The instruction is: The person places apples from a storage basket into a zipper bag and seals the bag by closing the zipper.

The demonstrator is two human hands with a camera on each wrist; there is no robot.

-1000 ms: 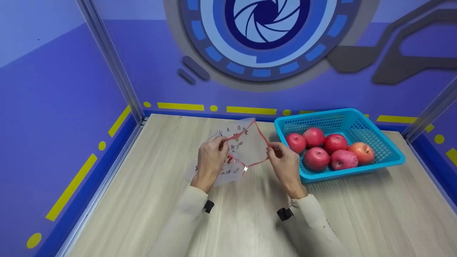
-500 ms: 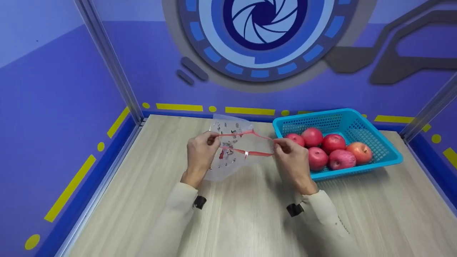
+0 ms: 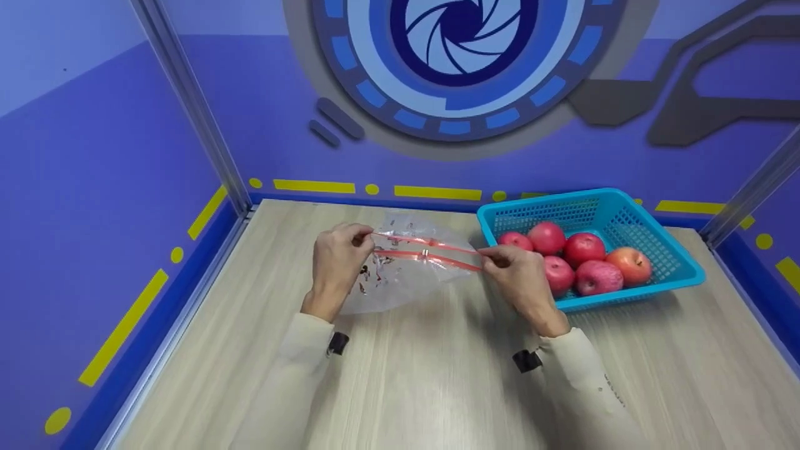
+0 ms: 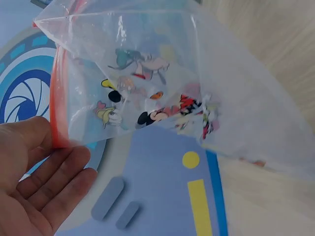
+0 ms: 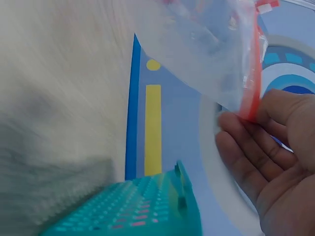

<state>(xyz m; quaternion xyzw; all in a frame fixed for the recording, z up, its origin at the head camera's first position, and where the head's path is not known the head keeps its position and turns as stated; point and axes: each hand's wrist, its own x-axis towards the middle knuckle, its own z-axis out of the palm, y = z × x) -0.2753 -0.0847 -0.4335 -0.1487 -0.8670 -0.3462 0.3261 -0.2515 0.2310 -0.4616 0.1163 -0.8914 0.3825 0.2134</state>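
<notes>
A clear zip bag (image 3: 400, 284) with a red zip strip and small cartoon prints hangs between both hands above the table. My left hand (image 3: 337, 265) pinches the strip's left end between thumb and finger, while my right hand (image 3: 519, 275) pinches the right end. The two red edges are slightly parted in the middle, and a small white slider sits on the nearer one. In the left wrist view the bag (image 4: 147, 93) looks flat, with its printed figures showing. The right wrist view has the fingertips on the bag's (image 5: 221, 64) red corner.
A blue plastic basket (image 3: 625, 300) with several red apples (image 3: 599, 278) stands at the right, close beside my right hand. The wooden table (image 3: 412, 387) meets a blue printed wall (image 3: 281, 125) at the back and a side wall at the left.
My hands have moved apart, the left going left and the right going right. The bag's mouth, wide a second ago, has narrowed into two nearly parallel stretched red edges.
</notes>
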